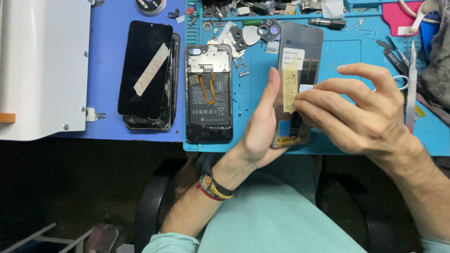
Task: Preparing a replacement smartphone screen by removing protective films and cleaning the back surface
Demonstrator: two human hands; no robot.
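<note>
Head view is looking down on a person sitting at a repair bench, pale green shirt nearest, forearms reaching away. The left hand (pixel 262 126), with woven bands at the wrist, is cupping the left edge of a dark, flat replacement phone screen panel (pixel 300 61), held with its back side up just above the near edge of the blue silicone work mat (pixel 347 51); the fingers are lying straight along the panel's side, gripping it lightly. The right hand (pixel 361 112) is curling over the panel's right half, its fingertips (pixel 302 100) pinching at a strip of yellowish tape (pixel 290 89) running down the panel's back; whether the tape is lifting cannot be told.

Just beyond the left hand, an opened black phone body with exposed battery and orange flex cable (pixel 209 93) is lying on the mat, its back cover already off and no screen fitted. Further left, a stack of black phone screens with a taped strip across the top one (pixel 146 70) is resting on the purple mat (pixel 108 47), beside a white machine housing (pixel 42 65).

Farther off, loose black camera rings and small parts (pixel 255 33) are scattered, and steel tweezers (pixel 411 79) are lying at the right. As it looks, disassembly is done; the new panel is not yet fitted.
</note>
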